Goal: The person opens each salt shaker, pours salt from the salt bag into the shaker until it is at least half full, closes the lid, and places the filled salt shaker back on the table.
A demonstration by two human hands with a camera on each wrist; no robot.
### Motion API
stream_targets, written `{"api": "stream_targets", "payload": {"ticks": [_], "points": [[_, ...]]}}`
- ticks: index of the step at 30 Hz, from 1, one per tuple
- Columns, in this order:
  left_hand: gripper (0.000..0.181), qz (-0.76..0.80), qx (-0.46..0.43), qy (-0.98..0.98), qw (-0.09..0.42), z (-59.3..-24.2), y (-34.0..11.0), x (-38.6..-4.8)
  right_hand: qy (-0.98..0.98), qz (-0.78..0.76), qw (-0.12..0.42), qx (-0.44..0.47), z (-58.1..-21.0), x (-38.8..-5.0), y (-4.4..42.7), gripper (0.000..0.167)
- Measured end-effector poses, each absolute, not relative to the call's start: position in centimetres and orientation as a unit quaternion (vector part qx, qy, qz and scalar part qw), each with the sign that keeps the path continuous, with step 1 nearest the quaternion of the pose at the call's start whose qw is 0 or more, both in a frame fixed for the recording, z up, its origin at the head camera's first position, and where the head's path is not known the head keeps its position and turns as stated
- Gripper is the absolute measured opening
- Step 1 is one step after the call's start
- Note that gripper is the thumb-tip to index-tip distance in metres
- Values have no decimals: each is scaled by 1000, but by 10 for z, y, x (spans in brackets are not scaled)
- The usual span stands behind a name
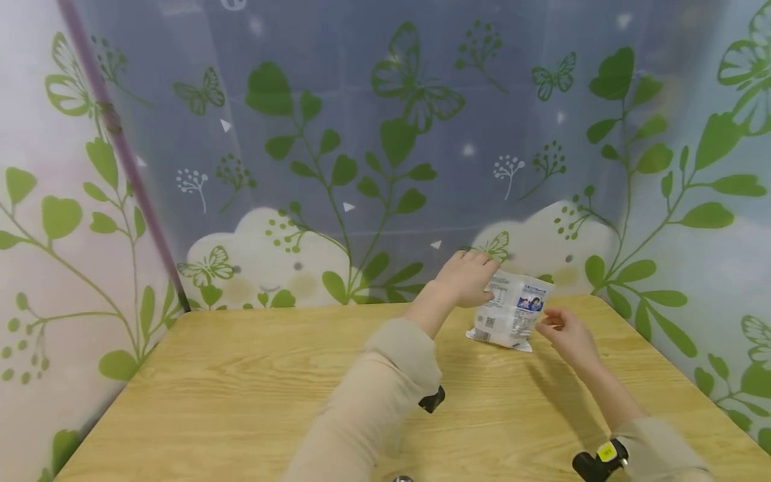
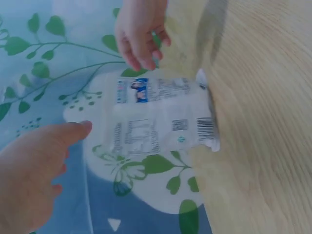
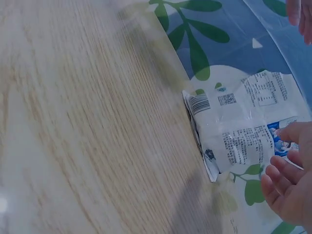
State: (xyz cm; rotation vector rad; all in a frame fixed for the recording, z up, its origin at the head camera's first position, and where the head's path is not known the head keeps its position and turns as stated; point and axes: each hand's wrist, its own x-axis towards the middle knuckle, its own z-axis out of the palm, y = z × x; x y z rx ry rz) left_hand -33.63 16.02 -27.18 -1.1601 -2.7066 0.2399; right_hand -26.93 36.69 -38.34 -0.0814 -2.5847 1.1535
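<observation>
One white plastic packet stands between two unclosed hands

The left hand is spread, with its thumb reaching toward the packet's upper left side; in the left wrist view a gap shows between them. The right hand has its fingers loosely bent just beside the upper right side; whether a fingertip touches is hard to tell. Neither hand has hold of anything.

The packet stands on its lower crimped seal near the far edge of the wooden table, toward the far right corner. Its long axis runs upward from the tabletop, the top tilting somewhat to the right. The printed face toward the person carries one barcode low at the left, one square code above it and one blue picture panel high at the right.

Farther out are two beige sleeves and two black wrist cameras, one per arm; the right one bears a yellow label. The right arm casts a shadow on the table. Behind the far edge hangs a blue backdrop printed with green plants, butterflies and two white clouds. One purplish pole slants down to the far left corner.
</observation>
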Motion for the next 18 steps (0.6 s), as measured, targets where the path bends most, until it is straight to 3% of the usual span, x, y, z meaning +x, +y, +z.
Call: {"api": "stream_targets", "payload": {"ticks": [7, 12, 18], "points": [[74, 114, -359, -925, 50, -289, 185, -337, -881, 463, 94, -17, -391, -286, 372, 60], [78, 124, -323, -937, 55, -295, 194, -336, -852, 521, 52, -16, -394, -292, 374, 64], [81, 118, -304, -944, 55, -301, 200, -338, -834, 546, 66, -39, -398, -293, 378, 58]]}}
